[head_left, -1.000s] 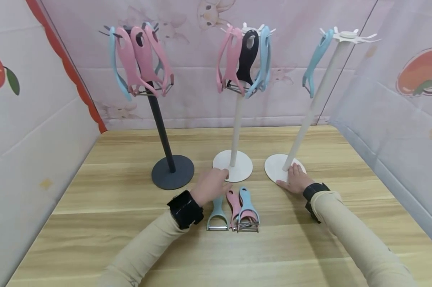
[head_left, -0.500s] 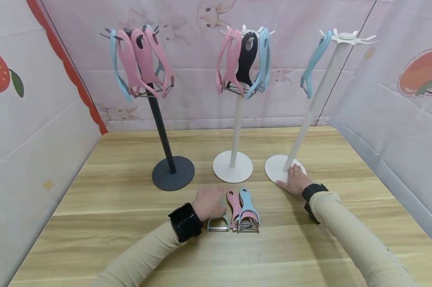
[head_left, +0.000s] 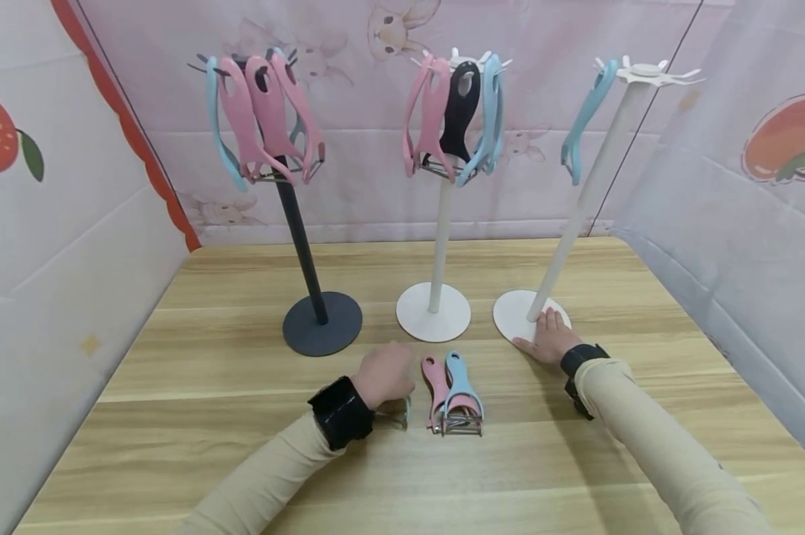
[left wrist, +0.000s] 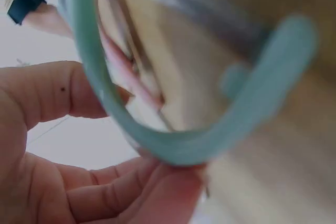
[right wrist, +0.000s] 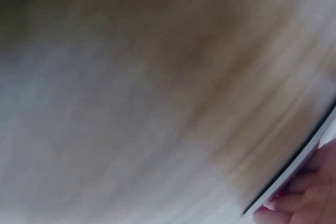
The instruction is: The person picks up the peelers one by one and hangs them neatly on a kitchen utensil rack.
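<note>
My left hand (head_left: 385, 373) pinches a blue-green Y-shaped peeler (left wrist: 178, 148) between thumb and fingers. In the head view the hand hides most of that peeler, and only part of its head shows below the knuckles. Just to the right, a pink peeler (head_left: 434, 373) and a light blue peeler (head_left: 457, 371) lie overlapping on the table. My right hand (head_left: 551, 340) rests with fingers extended on the round base (head_left: 511, 310) of the right white stand (head_left: 572, 215). One light blue peeler (head_left: 586, 119) hangs from that stand.
A black stand (head_left: 302, 245) at the left carries several pink and blue peelers. The middle white stand (head_left: 440, 238) bears pink, black and blue ones. Behind the wooden table (head_left: 241, 446) hangs a pink printed backdrop (head_left: 375, 200).
My left hand has come down from near the middle stand's base onto the blue-green peeler, then tilted it and drawn it slightly left. The right hand stays on its base.
</note>
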`<state>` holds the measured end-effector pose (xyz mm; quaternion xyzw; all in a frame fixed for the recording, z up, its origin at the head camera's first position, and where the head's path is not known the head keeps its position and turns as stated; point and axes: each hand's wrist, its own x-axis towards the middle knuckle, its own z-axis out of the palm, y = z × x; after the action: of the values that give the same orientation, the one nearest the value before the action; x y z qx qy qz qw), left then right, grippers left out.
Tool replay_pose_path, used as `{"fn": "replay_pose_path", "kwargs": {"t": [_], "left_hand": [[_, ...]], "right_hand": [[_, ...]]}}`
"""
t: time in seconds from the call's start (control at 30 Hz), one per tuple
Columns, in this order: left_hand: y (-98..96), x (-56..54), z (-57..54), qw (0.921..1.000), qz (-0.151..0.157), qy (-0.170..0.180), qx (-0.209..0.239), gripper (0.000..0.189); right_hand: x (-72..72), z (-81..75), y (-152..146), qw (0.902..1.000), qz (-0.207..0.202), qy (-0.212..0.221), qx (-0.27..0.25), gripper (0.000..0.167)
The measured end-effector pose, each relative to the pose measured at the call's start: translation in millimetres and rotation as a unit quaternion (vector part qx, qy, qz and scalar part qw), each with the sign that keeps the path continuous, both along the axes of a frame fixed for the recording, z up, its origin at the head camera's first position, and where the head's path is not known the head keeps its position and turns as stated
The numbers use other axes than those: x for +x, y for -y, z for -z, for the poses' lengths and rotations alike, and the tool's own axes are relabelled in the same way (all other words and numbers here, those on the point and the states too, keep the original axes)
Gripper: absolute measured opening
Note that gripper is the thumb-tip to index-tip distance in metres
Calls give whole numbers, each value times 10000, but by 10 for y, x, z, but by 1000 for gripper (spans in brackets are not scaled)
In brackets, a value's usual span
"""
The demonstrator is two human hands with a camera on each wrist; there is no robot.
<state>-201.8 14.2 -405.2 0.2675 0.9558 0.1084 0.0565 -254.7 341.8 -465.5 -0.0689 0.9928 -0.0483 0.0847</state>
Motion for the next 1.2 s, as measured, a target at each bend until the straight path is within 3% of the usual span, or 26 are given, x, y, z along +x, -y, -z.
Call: {"fn": "replay_pose_path", "kwargs": {"t": [0.13, 0.3, 0.43, 0.63, 0.77, 0.9, 1.0, 1.2], "left_hand": [[5, -78, -176, 9981, 93, -356, 489, 20], [-83, -144, -471, 9854, 327, -615, 1553, 28], [-228, -204, -668, 9693, 527, -796, 2265, 36], [-429, -245, -934, 9384, 731, -1244, 3141, 39], [-569, -288, -1130, 9173, 917, -1536, 3557, 38], [-718, -341, -1333, 9009, 1149, -1712, 3820, 37], [-830, -373, -1480, 8981, 1206, -1636, 3900, 37], [-1085, -438, -1769, 9050, 1262, -1594, 3738, 38]], "right_hand": [[-19, 37, -14, 9999, -43, -98, 5, 89], [-29, 41, -20, 10000, -23, -42, 3, 91], [-31, 34, -27, 10000, 42, 16, -46, 90], [-38, 57, -42, 9999, 31, -23, -153, 98], [-33, 83, -67, 9999, -10, -97, -126, 108], [-8, 52, -49, 9999, 2, -127, -105, 104], [14, 4, -6, 9998, -44, -158, -119, 97], [44, -44, 0, 9998, -128, -159, -52, 100]]}}
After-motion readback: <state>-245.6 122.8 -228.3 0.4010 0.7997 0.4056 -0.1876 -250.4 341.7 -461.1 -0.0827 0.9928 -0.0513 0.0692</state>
